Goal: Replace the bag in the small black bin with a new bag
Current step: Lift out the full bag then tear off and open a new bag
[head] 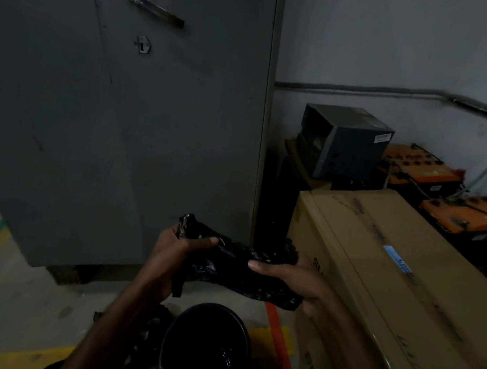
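Observation:
A crumpled black plastic bag (234, 269) is stretched between both hands at chest height, above the floor. My left hand (178, 250) grips its left end, thumb over the top. My right hand (291, 279) holds the right end from underneath and behind. Directly below stands the small black bin (205, 346), round and open, its inside dark. Another bunched black bag (146, 345) lies on the floor against the bin's left side, partly hidden by my left forearm.
A tall grey metal cabinet (122, 106) stands ahead. A large cardboard box (393, 281) lies close on the right, with a grey machine (347, 142) and orange batteries (423, 171) behind it. Yellow, green and orange tape lines mark the concrete floor (5, 292).

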Tool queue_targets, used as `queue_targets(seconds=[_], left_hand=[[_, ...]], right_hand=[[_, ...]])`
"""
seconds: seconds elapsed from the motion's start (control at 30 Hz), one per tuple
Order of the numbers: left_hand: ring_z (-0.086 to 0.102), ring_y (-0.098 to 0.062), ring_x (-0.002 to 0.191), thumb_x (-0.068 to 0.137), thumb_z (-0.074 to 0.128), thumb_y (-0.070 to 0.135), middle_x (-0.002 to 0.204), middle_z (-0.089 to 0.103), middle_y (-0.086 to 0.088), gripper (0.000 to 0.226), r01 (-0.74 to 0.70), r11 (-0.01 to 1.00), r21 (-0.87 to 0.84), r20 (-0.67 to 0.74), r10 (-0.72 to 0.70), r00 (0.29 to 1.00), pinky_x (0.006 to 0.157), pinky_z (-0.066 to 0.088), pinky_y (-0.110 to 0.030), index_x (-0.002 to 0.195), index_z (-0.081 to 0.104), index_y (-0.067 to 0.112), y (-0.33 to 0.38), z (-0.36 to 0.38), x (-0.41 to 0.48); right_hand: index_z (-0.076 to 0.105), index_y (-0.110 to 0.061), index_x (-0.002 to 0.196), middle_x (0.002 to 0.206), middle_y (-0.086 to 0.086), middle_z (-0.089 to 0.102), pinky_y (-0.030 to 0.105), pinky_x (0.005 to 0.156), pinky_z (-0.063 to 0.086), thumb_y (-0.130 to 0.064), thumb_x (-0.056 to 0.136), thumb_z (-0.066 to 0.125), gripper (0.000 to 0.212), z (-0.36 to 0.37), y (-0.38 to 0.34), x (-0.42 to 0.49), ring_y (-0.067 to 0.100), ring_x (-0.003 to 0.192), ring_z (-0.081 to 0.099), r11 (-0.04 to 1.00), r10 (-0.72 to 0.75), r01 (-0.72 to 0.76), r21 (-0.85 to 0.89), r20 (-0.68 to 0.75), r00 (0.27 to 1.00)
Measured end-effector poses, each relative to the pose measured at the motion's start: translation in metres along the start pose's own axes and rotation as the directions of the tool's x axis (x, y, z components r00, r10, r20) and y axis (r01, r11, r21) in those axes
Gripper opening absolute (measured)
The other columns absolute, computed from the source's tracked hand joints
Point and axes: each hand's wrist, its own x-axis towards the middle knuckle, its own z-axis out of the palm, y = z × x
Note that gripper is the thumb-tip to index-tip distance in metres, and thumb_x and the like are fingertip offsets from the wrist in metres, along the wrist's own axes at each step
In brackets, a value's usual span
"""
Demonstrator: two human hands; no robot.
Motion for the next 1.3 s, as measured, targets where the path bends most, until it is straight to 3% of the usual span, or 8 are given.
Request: queue_targets(seconds=[0.2, 0.37, 0.57, 0.67, 0.87, 1.1, 1.2, 1.3], left_hand=[[0.077, -0.028, 0.075, 0.079, 0.080, 0.005, 0.084, 0.079, -0.015, 0.017, -0.087, 0.991, 0.104, -0.058, 0.093, 0.994, 0.061, 0.062, -0.029, 0.096, 0.075, 0.001, -0.005, -0.010, 0.000], [0.073, -0.019, 0.068, 0.092, 0.068, 0.006, 0.082, 0.079, -0.011, 0.008, -0.143, 0.984, 0.105, -0.092, 0.153, 0.984, 0.060, 0.060, -0.030, 0.095, 0.074, 0.004, -0.009, -0.012, 0.003], [0.065, -0.019, 0.065, 0.096, 0.052, 0.007, 0.066, 0.067, 0.001, 0.016, -0.170, 0.984, 0.054, -0.125, 0.175, 0.977, 0.062, 0.053, -0.034, 0.087, 0.064, 0.013, -0.006, -0.005, 0.002], [0.056, -0.023, 0.067, 0.091, 0.049, 0.015, 0.071, 0.058, -0.005, 0.015, -0.187, 0.982, 0.004, -0.154, 0.185, 0.970, 0.062, 0.044, -0.036, 0.079, 0.058, 0.017, -0.005, 0.006, 0.004], [0.077, -0.029, 0.083, 0.072, 0.087, 0.011, 0.092, 0.077, -0.015, 0.040, -0.185, 0.983, 0.018, 0.022, 0.184, 0.983, 0.070, 0.062, -0.037, 0.101, 0.062, -0.001, 0.010, 0.021, 0.001], [0.073, -0.017, 0.062, 0.082, 0.072, -0.008, 0.071, 0.077, -0.008, 0.008, -0.210, 0.977, 0.046, 0.160, 0.200, 0.967, 0.054, 0.055, -0.022, 0.087, 0.070, -0.002, 0.023, 0.003, 0.004], [0.067, -0.014, 0.058, 0.083, 0.071, -0.005, 0.069, 0.072, -0.006, 0.005, -0.202, 0.977, 0.067, 0.189, 0.186, 0.964, 0.053, 0.054, -0.022, 0.087, 0.069, -0.007, 0.024, -0.007, 0.005], [0.070, -0.018, 0.068, 0.089, 0.064, -0.005, 0.078, 0.075, -0.009, 0.008, -0.157, 0.986, 0.048, 0.184, 0.146, 0.972, 0.063, 0.059, -0.026, 0.095, 0.069, -0.007, 0.021, -0.013, 0.009]], right_hand=[[0.067, -0.008, 0.119, 0.111, 0.011, 0.076, 0.048, 0.096, 0.056, -0.024, 0.080, 0.082, 0.045, -0.011, 0.005, 0.005, 0.026, 0.101, 0.073, 0.999, 0.047, -0.047, 0.004, -0.056, 0.997], [0.065, -0.016, 0.096, 0.098, 0.004, 0.073, 0.030, 0.081, 0.055, -0.019, 0.093, 0.068, 0.005, -0.010, 0.007, 0.005, 0.020, 0.095, 0.069, 0.998, -0.053, 0.048, -0.050, -0.101, 0.994], [0.067, -0.033, 0.088, 0.097, -0.003, 0.072, 0.034, 0.087, 0.055, -0.010, 0.098, 0.058, 0.026, -0.005, 0.000, 0.005, 0.016, 0.093, 0.068, 0.997, -0.078, 0.076, -0.016, -0.188, 0.979], [0.059, -0.022, 0.093, 0.092, 0.005, 0.066, 0.028, 0.064, 0.055, -0.010, 0.098, 0.053, 0.014, -0.003, 0.001, 0.014, 0.020, 0.080, 0.071, 0.989, 0.044, -0.001, 0.147, -0.289, 0.956], [0.076, -0.017, 0.099, 0.093, 0.003, 0.080, 0.034, 0.071, 0.059, -0.036, 0.082, 0.075, 0.025, 0.005, -0.018, -0.003, 0.021, 0.084, 0.076, 0.975, -0.035, 0.089, 0.206, -0.252, 0.967], [0.076, -0.007, 0.105, 0.088, 0.004, 0.080, 0.027, 0.063, 0.059, -0.028, 0.068, 0.089, 0.045, -0.009, -0.033, -0.022, 0.015, 0.080, 0.077, 0.990, -0.138, 0.135, -0.041, -0.101, 0.985], [0.075, -0.008, 0.109, 0.101, 0.007, 0.079, 0.037, 0.087, 0.059, -0.022, 0.073, 0.086, 0.040, -0.016, -0.029, -0.019, 0.022, 0.095, 0.076, 0.990, -0.090, 0.106, 0.088, -0.174, 0.981], [0.074, -0.008, 0.110, 0.105, 0.010, 0.078, 0.031, 0.072, 0.059, -0.020, 0.079, 0.081, 0.034, -0.019, -0.028, -0.018, 0.022, 0.094, 0.075, 0.982, -0.071, 0.106, 0.158, -0.211, 0.975]])
